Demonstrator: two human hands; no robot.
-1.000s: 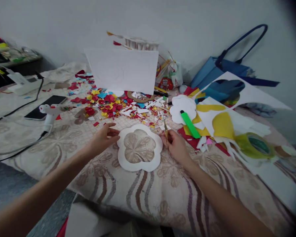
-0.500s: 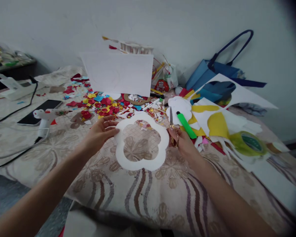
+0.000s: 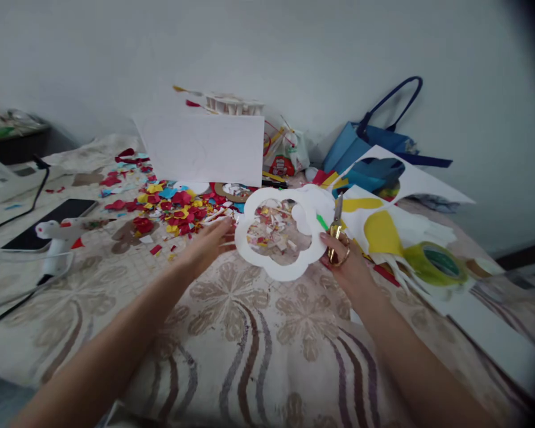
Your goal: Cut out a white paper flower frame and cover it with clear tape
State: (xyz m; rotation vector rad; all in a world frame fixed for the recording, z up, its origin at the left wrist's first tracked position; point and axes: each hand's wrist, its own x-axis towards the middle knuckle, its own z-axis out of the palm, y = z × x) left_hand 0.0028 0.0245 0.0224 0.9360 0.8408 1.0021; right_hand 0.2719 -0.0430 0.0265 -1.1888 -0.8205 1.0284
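A white flower-shaped ring (image 3: 279, 272) with a large open centre is held up over the patterned cloth. My left hand (image 3: 214, 241) grips its left edge, fingers partly behind it. My right hand (image 3: 345, 261) is closed on gold-handled scissors (image 3: 337, 229), whose blades point up; its fingertips are at the ring's right edge. Through the ring's opening, small paper scraps show. Behind the ring's right side lie a white scalloped piece and a green marker (image 3: 322, 222), partly hidden.
Coloured paper scraps (image 3: 182, 211) and a white board (image 3: 205, 148) stand behind. At left are a phone (image 3: 56, 220) and a glue gun (image 3: 56, 244) with cords. Rightward lie yellow pieces (image 3: 381, 232), tape (image 3: 437, 264) and a blue bag (image 3: 348, 148).
Both hands and the ring have moved right and slightly up, farther over the scraps and the green marker. The camera view has shifted too.
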